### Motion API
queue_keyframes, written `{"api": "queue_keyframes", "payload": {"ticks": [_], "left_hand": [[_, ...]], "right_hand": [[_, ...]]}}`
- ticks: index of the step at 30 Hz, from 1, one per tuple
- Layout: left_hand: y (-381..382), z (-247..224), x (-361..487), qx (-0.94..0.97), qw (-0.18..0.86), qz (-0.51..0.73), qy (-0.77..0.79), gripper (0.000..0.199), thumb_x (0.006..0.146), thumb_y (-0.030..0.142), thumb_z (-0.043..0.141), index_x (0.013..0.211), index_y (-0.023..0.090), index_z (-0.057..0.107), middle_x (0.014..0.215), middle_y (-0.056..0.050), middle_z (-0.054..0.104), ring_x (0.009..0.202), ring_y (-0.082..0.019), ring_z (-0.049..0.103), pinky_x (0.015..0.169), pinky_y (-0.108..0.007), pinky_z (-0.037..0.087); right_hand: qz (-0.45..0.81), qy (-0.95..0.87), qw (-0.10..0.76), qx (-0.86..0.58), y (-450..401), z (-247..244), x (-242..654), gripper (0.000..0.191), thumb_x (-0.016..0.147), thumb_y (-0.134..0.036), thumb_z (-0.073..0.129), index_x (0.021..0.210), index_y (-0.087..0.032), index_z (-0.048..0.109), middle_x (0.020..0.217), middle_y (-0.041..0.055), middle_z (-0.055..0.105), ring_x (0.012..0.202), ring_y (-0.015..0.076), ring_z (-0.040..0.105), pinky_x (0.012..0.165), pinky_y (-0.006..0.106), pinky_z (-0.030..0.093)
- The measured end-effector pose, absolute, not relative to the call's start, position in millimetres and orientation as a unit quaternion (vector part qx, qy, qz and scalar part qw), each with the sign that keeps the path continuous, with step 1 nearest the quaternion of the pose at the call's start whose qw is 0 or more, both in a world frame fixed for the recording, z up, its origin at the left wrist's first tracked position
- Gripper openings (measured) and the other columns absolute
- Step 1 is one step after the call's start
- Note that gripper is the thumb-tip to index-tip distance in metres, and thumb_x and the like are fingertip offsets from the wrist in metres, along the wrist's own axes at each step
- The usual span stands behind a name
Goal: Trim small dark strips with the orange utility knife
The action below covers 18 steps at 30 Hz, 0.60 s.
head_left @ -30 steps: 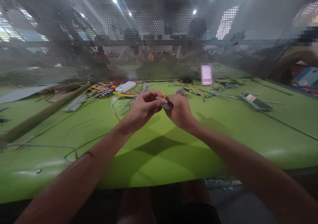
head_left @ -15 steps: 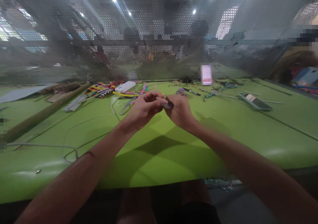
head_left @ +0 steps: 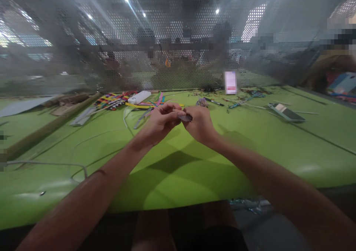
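My left hand (head_left: 164, 120) and my right hand (head_left: 200, 124) meet above the middle of the green table (head_left: 178, 184). Between their fingertips is a small greyish piece (head_left: 185, 116), too small and blurred to name. The left thumb and fingers pinch its left side. My right hand is curled around its other end, with the fingers mostly hidden behind the back of the hand. Just beyond the right hand lies a small purplish bundle (head_left: 202, 102), and a black pen (head_left: 213, 101) is beside it.
Coloured strips (head_left: 160, 99), a white device (head_left: 139, 96) and a woven multicoloured piece (head_left: 109, 101) lie behind on the left. A long pole (head_left: 52, 126) crosses the left side. A lit phone (head_left: 230, 83) stands at the perforated screen; another phone (head_left: 286, 112) lies right.
Both hands keep their hold on the small piece and have barely moved. The whole view has shifted very slightly.
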<state>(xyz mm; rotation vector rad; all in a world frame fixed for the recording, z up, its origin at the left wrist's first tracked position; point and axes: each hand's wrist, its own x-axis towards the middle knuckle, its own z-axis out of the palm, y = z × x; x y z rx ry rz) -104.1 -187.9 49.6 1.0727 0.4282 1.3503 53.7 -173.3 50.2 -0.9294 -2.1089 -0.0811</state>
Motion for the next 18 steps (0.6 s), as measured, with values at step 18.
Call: {"api": "queue_keyframes", "payload": {"ticks": [18], "left_hand": [[-188.7,49.2,-104.6,0.480,0.617,0.590,0.201,0.029,0.063,0.020,0.097,0.080,0.020,0.075,0.071,0.003,0.074,0.066,-0.009,0.069,0.066,-0.018,0.055]], "right_hand": [[-0.025,-0.836,0.422,-0.349,-172.3,49.2,55.7,0.030,0.087,-0.017,0.054,0.062,-0.021,0.036,0.058,-0.0022,0.040,0.058,0.0111,0.035,0.059,0.028,0.023]]}}
